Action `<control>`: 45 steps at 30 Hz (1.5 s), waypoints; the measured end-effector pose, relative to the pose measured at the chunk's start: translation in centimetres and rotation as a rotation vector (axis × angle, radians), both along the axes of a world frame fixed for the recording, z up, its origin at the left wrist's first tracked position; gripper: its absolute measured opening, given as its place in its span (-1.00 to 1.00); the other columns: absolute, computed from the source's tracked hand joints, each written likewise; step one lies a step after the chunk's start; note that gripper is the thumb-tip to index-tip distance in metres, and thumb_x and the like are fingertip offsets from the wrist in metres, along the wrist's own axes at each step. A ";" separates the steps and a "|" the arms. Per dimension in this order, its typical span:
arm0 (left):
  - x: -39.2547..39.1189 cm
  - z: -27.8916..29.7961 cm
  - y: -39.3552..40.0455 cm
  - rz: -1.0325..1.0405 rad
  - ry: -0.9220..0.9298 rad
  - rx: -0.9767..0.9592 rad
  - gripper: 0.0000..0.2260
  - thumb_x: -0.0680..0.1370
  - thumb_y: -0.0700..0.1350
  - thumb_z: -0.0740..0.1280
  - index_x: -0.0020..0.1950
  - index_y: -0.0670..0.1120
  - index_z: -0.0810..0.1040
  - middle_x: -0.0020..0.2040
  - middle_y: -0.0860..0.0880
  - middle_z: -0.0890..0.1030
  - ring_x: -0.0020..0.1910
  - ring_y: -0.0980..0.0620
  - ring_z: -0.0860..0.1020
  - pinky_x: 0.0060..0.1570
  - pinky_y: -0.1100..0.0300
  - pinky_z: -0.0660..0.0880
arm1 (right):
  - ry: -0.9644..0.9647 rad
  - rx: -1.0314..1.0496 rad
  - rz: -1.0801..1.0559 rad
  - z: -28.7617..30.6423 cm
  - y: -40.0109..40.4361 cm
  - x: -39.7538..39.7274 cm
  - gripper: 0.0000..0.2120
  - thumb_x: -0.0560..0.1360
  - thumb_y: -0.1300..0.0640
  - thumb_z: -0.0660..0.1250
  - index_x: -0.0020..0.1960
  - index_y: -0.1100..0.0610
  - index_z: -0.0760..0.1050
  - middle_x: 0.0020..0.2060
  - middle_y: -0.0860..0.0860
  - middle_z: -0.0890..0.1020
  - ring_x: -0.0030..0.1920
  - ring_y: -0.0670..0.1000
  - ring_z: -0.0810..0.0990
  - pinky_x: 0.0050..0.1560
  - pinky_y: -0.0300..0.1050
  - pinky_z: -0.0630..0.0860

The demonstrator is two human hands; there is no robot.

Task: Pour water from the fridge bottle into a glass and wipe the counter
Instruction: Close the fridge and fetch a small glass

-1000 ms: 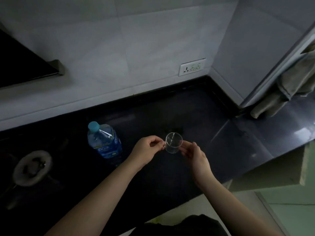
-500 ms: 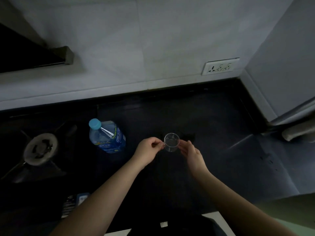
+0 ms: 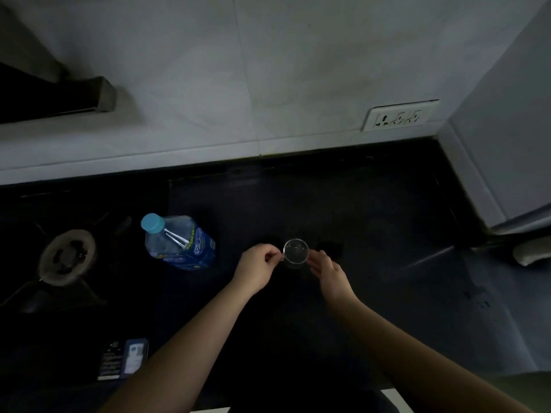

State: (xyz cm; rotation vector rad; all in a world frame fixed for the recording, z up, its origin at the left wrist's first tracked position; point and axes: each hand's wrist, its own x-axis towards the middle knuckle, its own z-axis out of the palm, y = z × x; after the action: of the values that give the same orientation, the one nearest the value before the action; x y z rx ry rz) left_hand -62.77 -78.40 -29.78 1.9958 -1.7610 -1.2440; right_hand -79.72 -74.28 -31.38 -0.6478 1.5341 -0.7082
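Note:
A small clear glass with a handle stands upright on the black counter. My left hand pinches the handle on the glass's left side. My right hand touches the glass's right side with straight fingers. A plastic water bottle with a light-blue cap and blue label stands capped to the left of my hands, about a hand's width from the left one.
A gas burner lies at the far left. A dark phone-like item rests near the counter's front edge. A wall socket sits above the counter. A pale cloth shows at the right edge.
The view has swung left and down over the counter; the cloth slid toward the right edge. Both hands stay on the glass, which has come down onto the counter.

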 end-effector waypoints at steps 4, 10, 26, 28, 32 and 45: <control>-0.1 -0.4 -0.4 -0.025 -0.025 -0.026 -0.88 0.58 -0.02 0.36 0.06 0.00 0.64 -0.01 0.12 0.60 -0.06 0.20 0.55 -0.15 0.39 0.39 | -0.009 -0.009 0.009 -0.1 -0.5 -0.2 -0.55 0.68 -0.06 -0.07 0.42 0.05 0.41 0.31 -0.04 0.53 0.35 -0.02 0.43 0.40 -0.09 0.28; -0.4 -1.0 -0.6 -0.053 -0.047 -0.064 -0.89 0.57 -0.03 0.38 0.04 -0.02 0.65 -0.03 0.11 0.58 -0.09 0.19 0.54 -0.17 0.40 0.38 | -0.011 -0.008 -0.006 -0.3 -0.9 -0.4 -0.57 0.68 -0.05 -0.07 0.42 0.05 0.40 0.32 -0.02 0.52 0.34 -0.02 0.44 0.39 -0.08 0.29; -0.6 -1.6 -0.4 -0.050 -0.072 -0.047 -0.87 0.59 -0.04 0.36 0.06 -0.03 0.64 0.00 0.08 0.60 -0.10 0.19 0.54 -0.21 0.40 0.36 | -0.020 0.018 -0.013 -0.8 -0.5 -0.3 -0.55 0.68 -0.06 -0.08 0.44 0.03 0.37 0.37 -0.04 0.48 0.39 0.00 0.40 0.46 0.00 0.24; -0.5 -1.6 -0.3 -0.044 -0.066 -0.047 -0.86 0.58 -0.03 0.36 0.08 -0.04 0.64 0.01 0.07 0.61 -0.08 0.18 0.55 -0.20 0.40 0.37 | -0.019 0.029 -0.010 -0.8 -0.5 -0.3 -0.55 0.68 -0.07 -0.08 0.44 0.02 0.38 0.36 -0.05 0.49 0.39 0.00 0.39 0.46 0.01 0.24; -0.1 -1.4 -0.1 -0.022 -0.038 -0.077 -0.85 0.58 -0.04 0.37 0.10 -0.03 0.64 0.03 0.09 0.63 -0.06 0.20 0.53 -0.15 0.44 0.36 | -0.022 0.033 -0.003 -0.5 -0.4 -0.2 -0.55 0.68 -0.06 -0.08 0.43 0.03 0.39 0.37 -0.03 0.49 0.40 0.01 0.38 0.46 0.00 0.23; 1.4 0.9 1.0 -0.019 -0.078 -0.105 -0.77 0.63 0.00 0.25 0.22 -0.02 0.59 0.14 0.06 0.61 -0.04 0.20 0.52 -0.14 0.39 0.42 | 0.125 0.025 0.029 0.7 -0.4 -1.0 -0.63 0.62 -0.05 0.12 0.40 -0.06 0.39 0.30 -0.06 0.51 0.28 -0.04 0.48 0.34 0.01 0.40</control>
State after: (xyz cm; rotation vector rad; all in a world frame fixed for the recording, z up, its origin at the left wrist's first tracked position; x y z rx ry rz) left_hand -61.32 -77.36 -28.86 1.9985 -1.8443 -1.0686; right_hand -80.74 -74.73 -30.67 -0.7050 1.6429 -0.6350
